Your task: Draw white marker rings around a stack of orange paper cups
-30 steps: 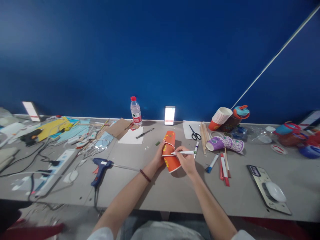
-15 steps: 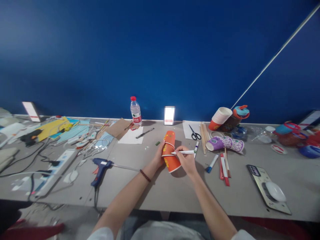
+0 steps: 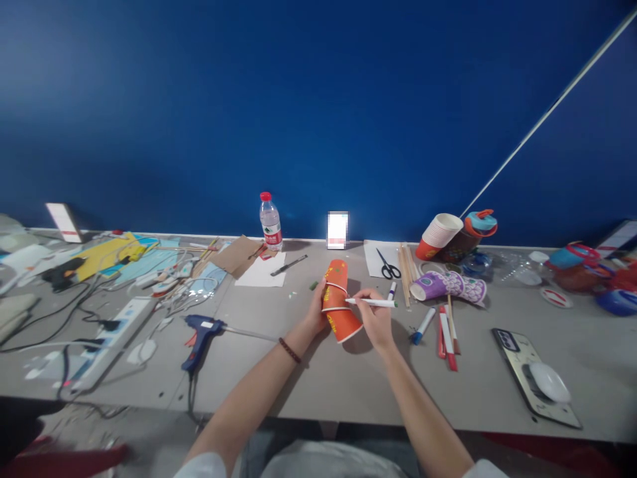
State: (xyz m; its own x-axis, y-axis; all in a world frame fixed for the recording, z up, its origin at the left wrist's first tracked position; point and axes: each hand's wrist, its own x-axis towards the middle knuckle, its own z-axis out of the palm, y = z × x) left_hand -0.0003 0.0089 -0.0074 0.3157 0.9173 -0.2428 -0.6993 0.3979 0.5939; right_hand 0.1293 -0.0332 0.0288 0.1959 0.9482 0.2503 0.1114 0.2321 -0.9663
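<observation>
Left hand (image 3: 318, 313) wrapped round stacked orange cups (image 3: 339, 302), long axis tilted away; right hand (image 3: 374, 320) pinching marker (image 3: 371, 303), tip touching cup's right side.

Grey table (image 3: 323, 378) with glue gun (image 3: 199, 332), scissors (image 3: 388, 265), water bottle (image 3: 270, 221), markers (image 3: 445, 332).

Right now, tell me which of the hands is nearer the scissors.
Right. The right hand, holding a marker, sits just below-left of the scissors; the left hand grips the orange cups farther left.
</observation>
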